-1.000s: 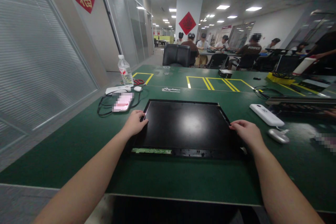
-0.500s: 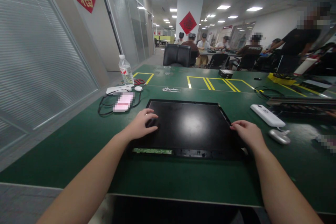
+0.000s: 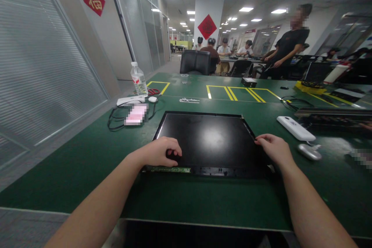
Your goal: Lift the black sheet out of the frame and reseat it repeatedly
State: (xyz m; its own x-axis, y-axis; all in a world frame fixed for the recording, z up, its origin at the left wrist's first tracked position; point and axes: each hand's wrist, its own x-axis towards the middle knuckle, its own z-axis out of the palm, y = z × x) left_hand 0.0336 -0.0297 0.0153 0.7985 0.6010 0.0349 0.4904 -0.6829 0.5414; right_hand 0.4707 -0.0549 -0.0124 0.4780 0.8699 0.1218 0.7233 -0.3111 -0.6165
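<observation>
While it lies flat on the green tabletop (image 3: 203,197) at centre frame in the head view, the black display panel (image 3: 209,141) has both hands on it. Left hand (image 3: 161,153): near-left corner, fingers curled, tips on the glass; can't tell if it grips anything. Right hand (image 3: 274,149): on the right edge, fingers stretched out loose, not clamped. Green circuit strip (image 3: 168,169) exposed along the panel's near edge, just beside the left hand. Right of frame: white device (image 3: 295,128), grey mouse (image 3: 309,152) near it. Upper left: water bottle (image 3: 138,79).
</observation>
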